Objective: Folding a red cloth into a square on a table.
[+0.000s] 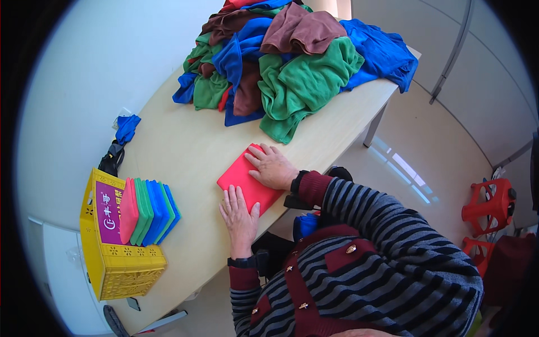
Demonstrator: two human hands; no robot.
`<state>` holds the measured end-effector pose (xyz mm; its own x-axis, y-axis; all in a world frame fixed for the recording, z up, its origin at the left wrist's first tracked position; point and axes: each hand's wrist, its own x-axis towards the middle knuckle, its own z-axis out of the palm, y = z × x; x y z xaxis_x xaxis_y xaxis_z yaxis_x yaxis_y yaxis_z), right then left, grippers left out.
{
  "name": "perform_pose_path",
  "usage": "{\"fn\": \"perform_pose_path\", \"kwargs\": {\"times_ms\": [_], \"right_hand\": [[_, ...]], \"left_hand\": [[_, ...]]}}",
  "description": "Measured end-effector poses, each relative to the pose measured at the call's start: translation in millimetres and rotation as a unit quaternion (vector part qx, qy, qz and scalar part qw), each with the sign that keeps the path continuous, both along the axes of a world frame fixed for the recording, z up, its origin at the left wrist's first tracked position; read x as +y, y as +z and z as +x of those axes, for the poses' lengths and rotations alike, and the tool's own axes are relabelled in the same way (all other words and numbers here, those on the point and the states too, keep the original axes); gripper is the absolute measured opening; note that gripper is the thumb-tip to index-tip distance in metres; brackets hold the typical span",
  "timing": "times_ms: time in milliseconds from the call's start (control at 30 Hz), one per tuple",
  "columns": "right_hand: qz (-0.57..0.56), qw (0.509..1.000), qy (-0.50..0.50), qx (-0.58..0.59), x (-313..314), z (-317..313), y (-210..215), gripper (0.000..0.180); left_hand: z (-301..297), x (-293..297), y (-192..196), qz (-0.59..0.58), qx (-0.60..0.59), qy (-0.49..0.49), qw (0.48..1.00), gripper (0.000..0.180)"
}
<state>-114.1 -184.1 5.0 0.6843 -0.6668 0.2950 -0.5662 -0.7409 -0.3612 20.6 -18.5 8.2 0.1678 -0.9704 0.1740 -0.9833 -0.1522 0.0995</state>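
Note:
A red folded cloth [259, 194] lies flat on the table near its front edge. My left hand [241, 219] rests on its near left part, palm down, with the fingers stretched out. On its far right part lies my right hand [273, 168], flat and with fingers apart. Neither hand grips anything. To the left, a row of folded cloths [151, 213] in red, green and blue leans against a yellow plastic basket [132, 261].
A large heap of loose green, blue, brown and red cloths [311, 73] covers the table's far end. A small blue cloth [127, 129] and a black item [112, 158] sit by the wall. A phone [133, 304] lies beside the basket. Red stools [487, 205] stand at right.

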Motion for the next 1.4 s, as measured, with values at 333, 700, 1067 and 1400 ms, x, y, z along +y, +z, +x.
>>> {"fn": "perform_pose_path", "kwargs": {"times_ms": [333,700,1067,1400], "right_hand": [[-0.021,1.0,0.012,0.003,-2,2,-6,0.06],[-0.023,0.996,0.083,0.035,-5,3,-5,0.062],[-0.038,0.981,0.183,0.051,-8,11,-4,0.061],[-0.046,0.97,0.234,0.044,-14,20,-9,0.058]], "left_hand": [[1,8,13,0.014,0.02,-0.016,1.0,0.066],[-11,29,7,-0.013,0.007,-0.025,1.0,0.062],[9,2,11,-0.03,0.014,-0.073,0.997,0.062],[0,-9,5,0.012,-0.017,-0.037,0.999,0.071]]}}
